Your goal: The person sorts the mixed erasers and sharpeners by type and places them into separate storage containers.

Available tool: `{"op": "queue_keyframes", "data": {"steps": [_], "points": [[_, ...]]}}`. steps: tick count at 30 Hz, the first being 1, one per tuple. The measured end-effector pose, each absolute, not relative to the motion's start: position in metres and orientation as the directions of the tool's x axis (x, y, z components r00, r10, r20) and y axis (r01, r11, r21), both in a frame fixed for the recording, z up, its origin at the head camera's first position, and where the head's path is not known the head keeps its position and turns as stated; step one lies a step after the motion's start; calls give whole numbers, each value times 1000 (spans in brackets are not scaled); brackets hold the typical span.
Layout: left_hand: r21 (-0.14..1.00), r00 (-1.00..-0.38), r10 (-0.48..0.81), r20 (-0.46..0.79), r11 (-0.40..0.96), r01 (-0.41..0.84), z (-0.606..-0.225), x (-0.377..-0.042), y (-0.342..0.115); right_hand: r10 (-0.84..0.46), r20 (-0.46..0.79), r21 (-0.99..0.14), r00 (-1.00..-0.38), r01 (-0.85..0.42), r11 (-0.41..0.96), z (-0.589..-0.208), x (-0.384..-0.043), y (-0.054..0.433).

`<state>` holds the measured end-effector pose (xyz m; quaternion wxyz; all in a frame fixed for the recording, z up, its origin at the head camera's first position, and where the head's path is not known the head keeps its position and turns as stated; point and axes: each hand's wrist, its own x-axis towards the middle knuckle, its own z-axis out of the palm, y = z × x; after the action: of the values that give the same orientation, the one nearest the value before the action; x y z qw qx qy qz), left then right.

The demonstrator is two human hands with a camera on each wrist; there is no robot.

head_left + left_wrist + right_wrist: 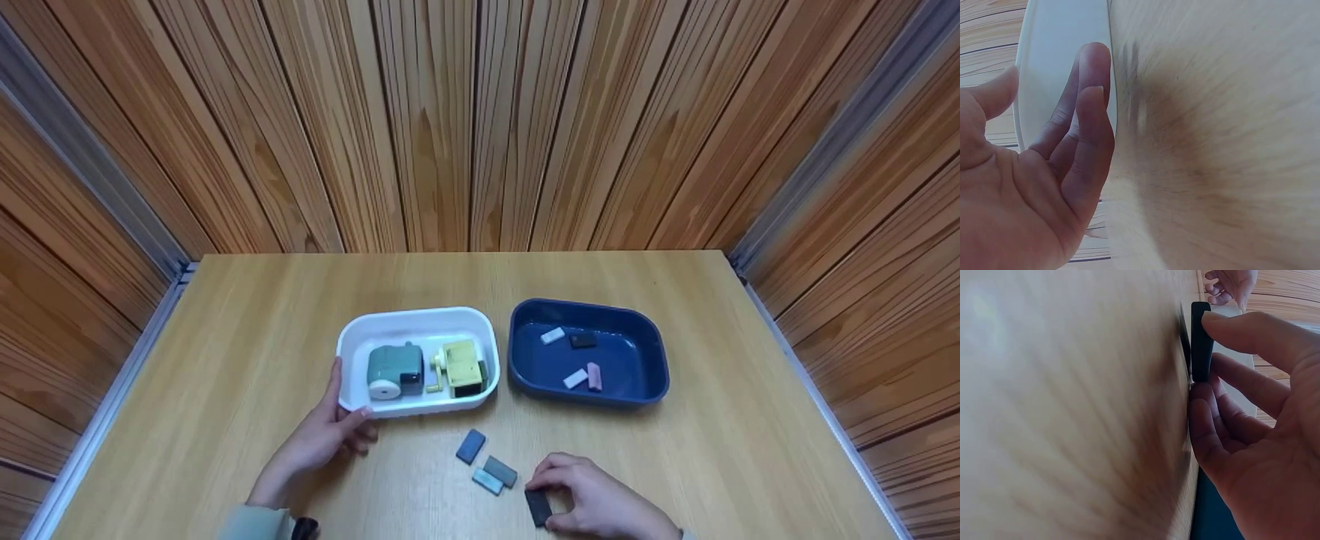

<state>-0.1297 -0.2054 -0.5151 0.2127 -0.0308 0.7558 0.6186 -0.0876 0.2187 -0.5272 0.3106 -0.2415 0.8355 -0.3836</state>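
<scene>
Head view is showing left hand [319, 435] gripping one white tray [412, 324] holding two sharpeners [390, 364], right hand [592, 495] pinching one black eraser [538, 508] near three loose erasers [470, 446], one blue tray [630, 367] holding four small erasers [594, 377]; left wrist's adding palm [1005, 208], right wrist's adding black eraser's narrow side.

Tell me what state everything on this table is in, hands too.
White tub, upright, uncovered.
Navy tub, upright, uncovered.
Green sharpener, in white tub.
Yellow sharpener, in white tub.
Two white erasers, in navy tub.
Pink eraser, in navy tub.
Dark eraser, in navy tub.
Blue eraser, loose on table.
Gray eraser, beside pale blue eraser.
Pale blue eraser, flat on table.
Black eraser, pinched by right hand.
Left hand, touching white tub.
</scene>
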Motion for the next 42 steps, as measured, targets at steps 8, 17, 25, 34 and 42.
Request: {"op": "queue_keyframes", "data": {"steps": [8, 17, 25, 34, 42], "points": [[919, -905, 209, -371, 223, -326, -514, -129, -204, -630, -338, -794, -699, -147, 590, -526, -87, 222], [915, -902, 206, -381, 225, -335, -514, -129, -204, -637, -290, -794, -714, -191, 577, -522, -90, 224], [916, -899, 222, -377, 232, -326, -515, -130, -205, -654, -177, -793, -735, -287, 537, -515, -95, 229], [914, -895, 227, -384, 228, -335, -515, -130, -206, -612, -148, -788, -777, -282, 547, -501, -102, 233], [918, -897, 233, -375, 229, -324, -515, -130, -207, -580, -142, -787, -802, -264, 558, -485, -108, 234]]}}
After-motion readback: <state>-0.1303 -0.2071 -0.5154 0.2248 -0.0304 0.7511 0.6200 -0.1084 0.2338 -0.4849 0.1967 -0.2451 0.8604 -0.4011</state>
